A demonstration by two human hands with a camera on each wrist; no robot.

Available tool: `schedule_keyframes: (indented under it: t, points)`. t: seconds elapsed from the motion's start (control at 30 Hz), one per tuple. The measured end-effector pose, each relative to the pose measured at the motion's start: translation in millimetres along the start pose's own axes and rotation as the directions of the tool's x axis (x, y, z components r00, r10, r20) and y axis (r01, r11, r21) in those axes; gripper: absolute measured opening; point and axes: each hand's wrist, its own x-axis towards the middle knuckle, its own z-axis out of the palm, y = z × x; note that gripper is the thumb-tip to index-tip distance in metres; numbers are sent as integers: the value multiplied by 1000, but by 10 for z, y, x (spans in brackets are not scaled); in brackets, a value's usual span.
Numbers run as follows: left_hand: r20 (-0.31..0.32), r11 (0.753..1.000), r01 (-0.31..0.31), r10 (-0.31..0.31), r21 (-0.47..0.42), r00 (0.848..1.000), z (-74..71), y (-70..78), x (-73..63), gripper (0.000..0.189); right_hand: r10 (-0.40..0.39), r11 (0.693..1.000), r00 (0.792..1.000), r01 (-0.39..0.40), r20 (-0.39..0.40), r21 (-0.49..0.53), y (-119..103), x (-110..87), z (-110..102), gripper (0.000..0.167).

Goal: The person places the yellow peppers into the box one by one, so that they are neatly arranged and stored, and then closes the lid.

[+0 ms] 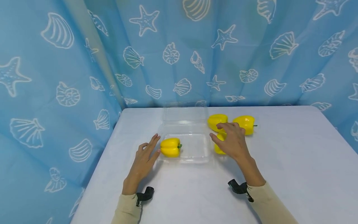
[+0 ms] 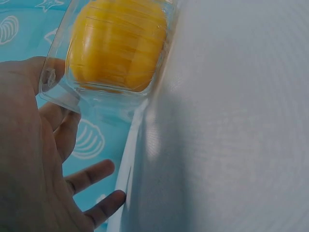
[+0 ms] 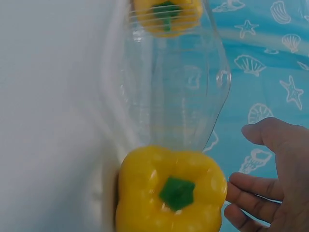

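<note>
A clear plastic clamshell container (image 1: 195,146) lies with its lid folded back, a yellow bell pepper (image 1: 170,147) inside at its left end. My left hand (image 1: 144,160) is at the container's left edge, fingers straight and apart. In the left wrist view the thumb (image 2: 48,67) shows through the clear rim. My right hand (image 1: 233,141) hovers over a second yellow bell pepper (image 3: 171,193) just right of the container, partly hiding it in the head view. Its fingertips are right at that pepper's side in the right wrist view, with thumb and fingers spread apart.
Two more yellow bell peppers, a left one (image 1: 217,121) and a right one (image 1: 246,124), lie behind my right hand. The clear lid (image 1: 184,114) reaches toward the back edge of the white table (image 1: 193,189). A blue shell-print curtain (image 1: 156,71) hangs behind and at left.
</note>
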Motion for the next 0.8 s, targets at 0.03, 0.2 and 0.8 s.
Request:
schedule_keyframes:
  t: [0.03,0.2,0.8]
  points:
    - [0,1000,2,-2,-2,1000,-2,1,-2,57,3,1000,1000,-3,-5,-4,16,-14,-9,48]
    - [4,1000,12,-12,-3,1000,-8,21,-7,58,27,999,999,-29,-32,-43,106,-90,-35,53]
    - [-2,1000,15,-15,2,1000,0,48,-8,57,110,986,994,-112,-26,-125,259,-233,-65,66]
